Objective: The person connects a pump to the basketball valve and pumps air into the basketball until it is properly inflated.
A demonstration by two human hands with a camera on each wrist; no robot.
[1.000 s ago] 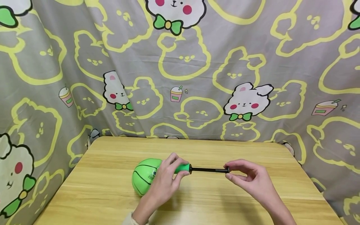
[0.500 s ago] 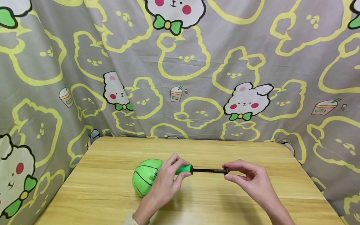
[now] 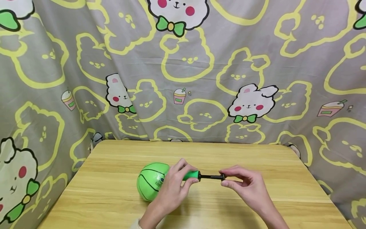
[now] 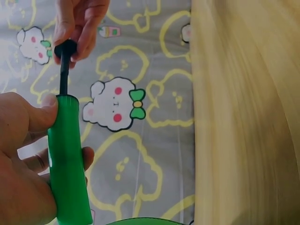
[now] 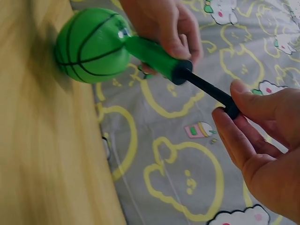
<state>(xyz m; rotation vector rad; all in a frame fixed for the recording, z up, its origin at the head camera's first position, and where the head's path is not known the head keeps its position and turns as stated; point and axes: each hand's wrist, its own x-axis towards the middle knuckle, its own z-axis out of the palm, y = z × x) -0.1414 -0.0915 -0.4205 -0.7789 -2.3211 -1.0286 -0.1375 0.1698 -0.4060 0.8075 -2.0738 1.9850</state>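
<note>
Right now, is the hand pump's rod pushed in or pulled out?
Out, at least partly: black rod shows between the green barrel and the handle the right hand pinches.

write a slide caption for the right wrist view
Left hand grips a green hand pump beside a green toy basketball while the right hand pinches the pump's black plunger handle.

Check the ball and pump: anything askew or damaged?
Nothing stands out. The green ball looks round, with no visible dent. The pump has its black rod roughly in line with the barrel; the left hand grips it, the right hand pinches the rod's end. The ball joint is too blurred to judge.
</note>
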